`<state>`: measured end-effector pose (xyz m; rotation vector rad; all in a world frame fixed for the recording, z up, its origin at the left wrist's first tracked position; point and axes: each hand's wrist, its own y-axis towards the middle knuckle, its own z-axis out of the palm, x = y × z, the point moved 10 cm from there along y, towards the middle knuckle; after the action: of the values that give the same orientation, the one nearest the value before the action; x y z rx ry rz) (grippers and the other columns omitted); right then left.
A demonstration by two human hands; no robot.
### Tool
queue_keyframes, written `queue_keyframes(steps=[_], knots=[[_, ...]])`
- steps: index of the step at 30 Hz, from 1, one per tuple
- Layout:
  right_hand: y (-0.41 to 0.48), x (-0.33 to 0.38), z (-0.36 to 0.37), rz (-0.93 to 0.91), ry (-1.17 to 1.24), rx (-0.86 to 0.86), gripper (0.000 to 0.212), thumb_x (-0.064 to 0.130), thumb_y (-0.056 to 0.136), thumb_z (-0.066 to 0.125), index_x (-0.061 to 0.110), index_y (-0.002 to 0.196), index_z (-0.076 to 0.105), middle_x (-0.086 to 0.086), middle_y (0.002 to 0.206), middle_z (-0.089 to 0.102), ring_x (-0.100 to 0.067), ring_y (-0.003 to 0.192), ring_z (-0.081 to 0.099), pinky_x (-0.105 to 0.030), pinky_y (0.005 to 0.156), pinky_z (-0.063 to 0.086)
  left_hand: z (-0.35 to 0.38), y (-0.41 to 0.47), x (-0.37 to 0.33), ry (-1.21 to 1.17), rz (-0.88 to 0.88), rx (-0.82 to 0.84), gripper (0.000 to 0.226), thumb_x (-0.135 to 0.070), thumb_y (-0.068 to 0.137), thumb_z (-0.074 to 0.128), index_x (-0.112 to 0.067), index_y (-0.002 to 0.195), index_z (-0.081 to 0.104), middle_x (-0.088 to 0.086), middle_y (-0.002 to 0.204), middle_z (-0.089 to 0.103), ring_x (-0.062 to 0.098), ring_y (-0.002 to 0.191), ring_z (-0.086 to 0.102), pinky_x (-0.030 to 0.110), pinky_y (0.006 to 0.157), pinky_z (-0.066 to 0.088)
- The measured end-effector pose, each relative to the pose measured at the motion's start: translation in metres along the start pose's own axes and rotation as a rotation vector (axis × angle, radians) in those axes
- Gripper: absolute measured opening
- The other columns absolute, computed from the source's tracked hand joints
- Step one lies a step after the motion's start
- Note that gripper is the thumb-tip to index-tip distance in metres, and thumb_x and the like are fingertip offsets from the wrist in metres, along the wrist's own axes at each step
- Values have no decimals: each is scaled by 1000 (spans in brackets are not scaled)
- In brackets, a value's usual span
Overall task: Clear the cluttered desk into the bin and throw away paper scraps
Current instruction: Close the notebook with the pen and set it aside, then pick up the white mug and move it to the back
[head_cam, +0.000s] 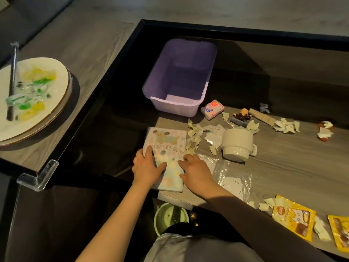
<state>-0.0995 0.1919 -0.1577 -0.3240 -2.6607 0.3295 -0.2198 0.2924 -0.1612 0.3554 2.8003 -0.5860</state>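
A pastel "Hello Puppy" notebook [168, 140] lies at the desk's near-left corner, partly over the edge. My left hand [147, 167] grips its left edge, index finger and thumb on the cover. My right hand [196, 171] holds its right edge with curled fingers. An empty purple bin [175, 104] stands just beyond the notebook. Torn paper scraps [196, 133] lie between the notebook and a white mug [238, 144], and more scraps [287, 125] lie further right.
On the desk are a tissue pack [212, 109], a small figurine [241, 115], a wooden stick [262, 117], a clear plastic bag [230, 174] and yellow snack packets [293, 216]. A green pail [170, 218] sits below the desk edge. A plate [62, 72] with wrappers stands left.
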Motion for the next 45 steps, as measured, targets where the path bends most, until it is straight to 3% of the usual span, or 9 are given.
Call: queue_keyframes(steps=[3,7,19,24,29,34,39,45], knots=[[-5,-4,-3,12,-2,-23,44,25,89,51,15,132,49,-10,130,45,-29,120,39,-37,95,34,4,10,-16,76,122,54,77,-49,82,59,-26,144,20,7,153,14,31,137,18,48,106,28],[-7,-2,-2,0,-26,-18,49,32,88,55,20,135,46,-8,125,45,-28,117,39,-38,91,34,8,13,-17,134,149,110,77,-53,83,55,-31,146,17,-2,157,10,28,141,9,51,109,24],[-2,-4,-10,-27,3,-21,43,30,88,56,23,130,53,-6,119,54,-27,117,40,-36,94,32,7,-1,-11,244,139,101,76,-56,84,51,-29,146,18,4,155,14,28,140,10,51,110,20],[-8,-22,-46,0,83,-124,51,29,90,54,20,138,43,-2,136,48,-23,127,36,-34,102,28,-15,-2,-40,270,193,21,70,-52,87,49,-26,146,20,5,157,8,28,144,1,54,113,12],[-35,-61,-99,71,99,-288,53,28,91,54,20,142,39,-2,145,41,-24,134,33,-38,107,27,-38,-20,-103,323,373,-101,65,-48,91,44,-23,146,21,6,157,9,25,146,-3,54,114,6],[-75,-122,-129,228,70,-329,58,34,94,48,23,147,27,1,154,26,-19,142,18,-37,115,16,-31,-49,-180,385,541,-101,63,-49,92,41,-23,146,22,5,158,7,23,146,-4,54,115,7],[-123,-183,-151,372,105,-376,55,33,95,46,23,146,29,0,153,30,-19,141,22,-38,114,19,-5,-73,-246,318,674,-73,62,-48,91,44,-20,144,27,7,156,16,24,145,8,47,115,17],[-119,-211,-125,390,117,-166,48,34,97,43,18,142,36,-6,144,44,-25,131,39,-40,106,34,37,-56,-255,236,517,95,48,-43,90,49,-11,125,45,14,134,48,30,120,45,40,98,40]])
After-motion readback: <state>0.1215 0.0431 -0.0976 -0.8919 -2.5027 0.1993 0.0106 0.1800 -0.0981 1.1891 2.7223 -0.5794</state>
